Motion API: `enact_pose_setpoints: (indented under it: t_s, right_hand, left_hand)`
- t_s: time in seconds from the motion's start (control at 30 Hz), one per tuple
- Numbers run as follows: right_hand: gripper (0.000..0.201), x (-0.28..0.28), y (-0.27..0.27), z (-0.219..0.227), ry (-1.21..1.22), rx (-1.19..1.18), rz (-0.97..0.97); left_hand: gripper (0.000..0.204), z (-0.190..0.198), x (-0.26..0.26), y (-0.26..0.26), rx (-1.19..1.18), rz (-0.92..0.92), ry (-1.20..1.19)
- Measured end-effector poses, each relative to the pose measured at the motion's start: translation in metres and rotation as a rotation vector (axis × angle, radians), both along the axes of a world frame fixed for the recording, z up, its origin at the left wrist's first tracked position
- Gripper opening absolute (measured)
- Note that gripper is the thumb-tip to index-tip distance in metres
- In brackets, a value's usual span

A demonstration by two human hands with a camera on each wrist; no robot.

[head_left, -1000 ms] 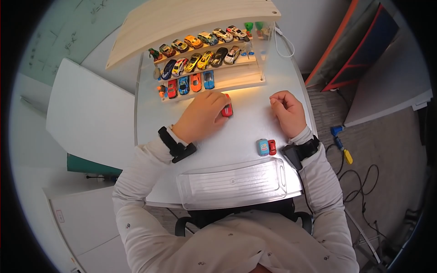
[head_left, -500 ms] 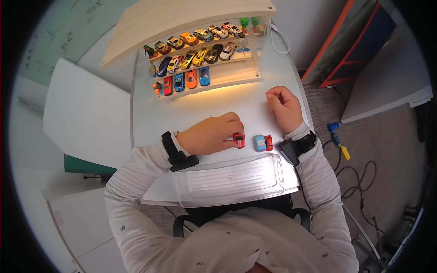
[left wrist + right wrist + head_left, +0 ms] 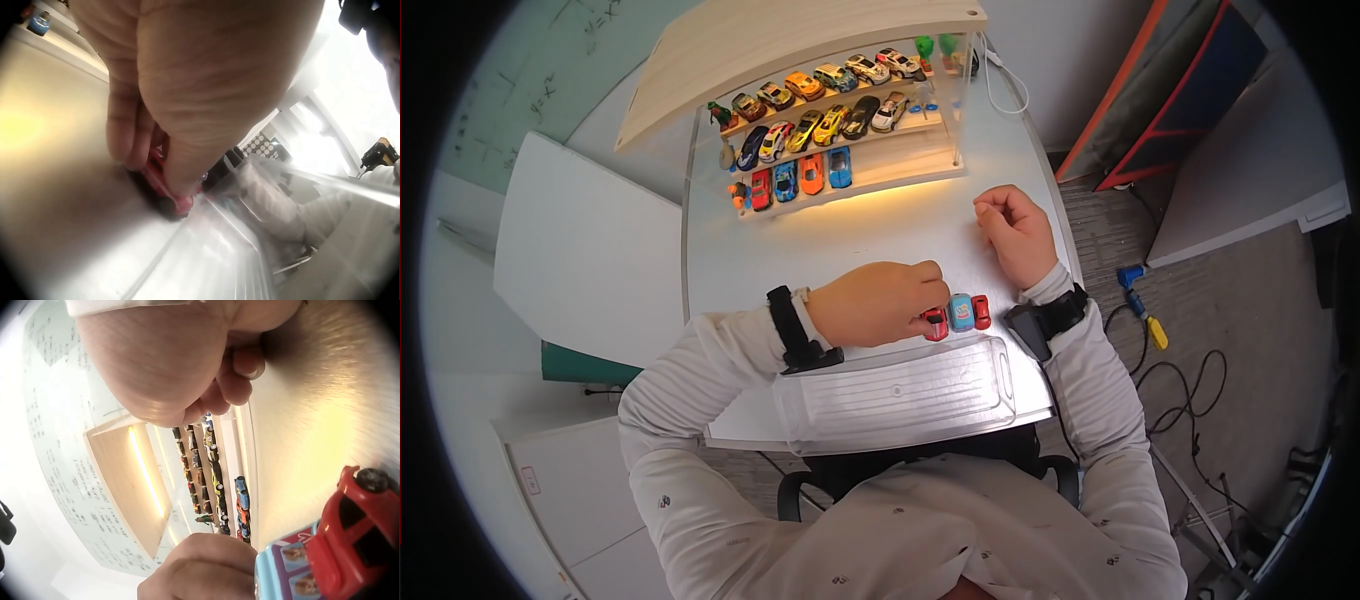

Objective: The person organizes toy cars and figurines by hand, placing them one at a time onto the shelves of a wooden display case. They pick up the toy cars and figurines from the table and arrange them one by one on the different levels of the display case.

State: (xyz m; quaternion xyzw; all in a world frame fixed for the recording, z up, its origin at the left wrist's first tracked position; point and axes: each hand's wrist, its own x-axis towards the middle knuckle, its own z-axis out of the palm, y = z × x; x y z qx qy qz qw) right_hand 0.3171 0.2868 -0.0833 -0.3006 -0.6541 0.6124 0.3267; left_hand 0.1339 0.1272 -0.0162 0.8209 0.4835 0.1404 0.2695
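In the head view my left hand point(image 3: 880, 303) pinches a red toy car point(image 3: 937, 323) between thumb and fingers, low over the table. The left wrist view shows the same red car point(image 3: 180, 203) under the thumb. Right beside it stands a light blue toy van point(image 3: 963, 312) with pictures on it, and a smaller red toy car point(image 3: 982, 312) is next to the van. My right hand point(image 3: 1018, 235) rests on the table behind these, its fingers loosely curled around nothing.
A wooden display case point(image 3: 800, 45) with lit shelves of several toy cars and small figures stands at the back of the table. A clear plastic tray point(image 3: 890, 390) lies along the front edge. Cables point(image 3: 1200, 390) run over the floor at right.
My left hand has brought the red car from in front of the display case toward the front and right, to the blue van's side. The right hand stays in its place.
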Motion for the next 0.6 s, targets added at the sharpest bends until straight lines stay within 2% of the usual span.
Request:
enact_pose_setpoints:
  t_s: [0.6]
  right_hand:
    - [0.010,0.000,-0.001,0.005,-0.025,-0.012,-0.002]
  left_hand:
    - [0.022,0.005,-0.020,-0.016,-0.007,-0.005,0.074]
